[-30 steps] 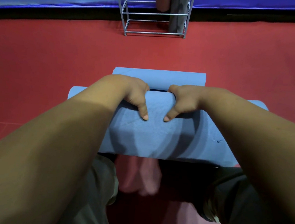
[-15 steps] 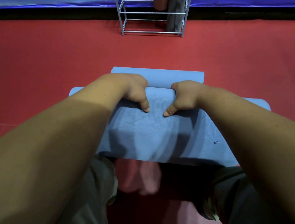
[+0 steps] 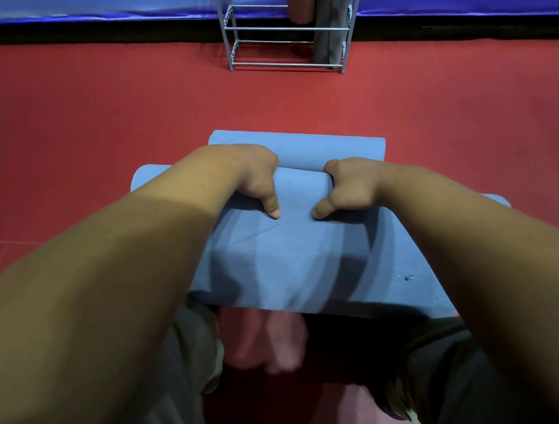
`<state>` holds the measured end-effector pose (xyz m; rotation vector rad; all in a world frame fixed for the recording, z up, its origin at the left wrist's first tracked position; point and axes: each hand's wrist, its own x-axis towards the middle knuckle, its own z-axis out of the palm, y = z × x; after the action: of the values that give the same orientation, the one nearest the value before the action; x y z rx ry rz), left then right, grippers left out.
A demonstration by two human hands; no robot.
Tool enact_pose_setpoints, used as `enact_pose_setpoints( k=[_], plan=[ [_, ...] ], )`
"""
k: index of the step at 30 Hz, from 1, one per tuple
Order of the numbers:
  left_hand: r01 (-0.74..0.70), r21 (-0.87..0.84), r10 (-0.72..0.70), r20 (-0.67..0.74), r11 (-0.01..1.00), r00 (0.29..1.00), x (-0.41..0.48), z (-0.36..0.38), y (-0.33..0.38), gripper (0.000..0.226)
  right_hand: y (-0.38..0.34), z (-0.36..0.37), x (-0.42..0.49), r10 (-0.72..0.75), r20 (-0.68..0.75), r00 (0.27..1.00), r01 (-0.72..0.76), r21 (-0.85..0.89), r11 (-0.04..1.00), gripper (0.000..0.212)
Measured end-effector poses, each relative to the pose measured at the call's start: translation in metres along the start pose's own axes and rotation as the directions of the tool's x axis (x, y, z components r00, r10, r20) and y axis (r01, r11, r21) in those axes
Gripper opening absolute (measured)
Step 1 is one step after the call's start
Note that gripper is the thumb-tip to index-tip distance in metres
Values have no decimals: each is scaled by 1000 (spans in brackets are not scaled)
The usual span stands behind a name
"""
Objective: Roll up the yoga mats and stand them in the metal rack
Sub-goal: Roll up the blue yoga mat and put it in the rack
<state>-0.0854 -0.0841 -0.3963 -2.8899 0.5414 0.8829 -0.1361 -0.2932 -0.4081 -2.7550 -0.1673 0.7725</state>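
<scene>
Rolling the blue yoga mat [image 3: 287,266] on the red floor [image 3: 112,115], just ahead of the knees, short flat tail left beyond. Gripping its crest mid-width with left hand [image 3: 257,180] and right hand [image 3: 350,187], fingers curled over, thumbs pressing. Push evenly, tight and straight, for flush ends; then toward the metal rack [image 3: 287,27], well apart.

Bare red padded floor [image 3: 112,115] is lying open between the light-blue foam yoga mat [image 3: 287,259] and the grey metal-bar rack [image 3: 283,65]. A grey rolled mat [image 3: 330,21] and a pinkish rolled mat [image 3: 301,2] are filling the rack's right side.
</scene>
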Motion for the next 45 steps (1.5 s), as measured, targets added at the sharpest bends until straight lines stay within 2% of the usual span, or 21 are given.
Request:
enact_pose_setpoints(
  k=[4, 14, 26, 36, 45],
  plan=[
    [-8, 2, 8, 5, 1000, 1000, 0, 2, 0, 70, 0, 2, 2, -6, -42, 999, 5, -18, 1000, 69],
    [-47, 9, 47, -17, 999, 999, 1, 1, -1, 67, 2, -2, -2, -42, -38, 998, 41, -31, 999, 65],
    [-2, -22, 2, 22, 1000, 1000, 6, 5, -5, 67, 3, 2, 1, 23, -29, 999, -24, -23, 999, 83],
    [51, 38, -52, 35, 998, 998, 12, 8, -8, 68, -1, 2, 0, -11, -8, 1000, 11, -32, 999, 79],
    [45, 28, -46, 52, 999, 998, 14, 11, -11, 71, -3, 4, 1, -15, 30, 999, 15, -10, 1000, 71]
  ],
)
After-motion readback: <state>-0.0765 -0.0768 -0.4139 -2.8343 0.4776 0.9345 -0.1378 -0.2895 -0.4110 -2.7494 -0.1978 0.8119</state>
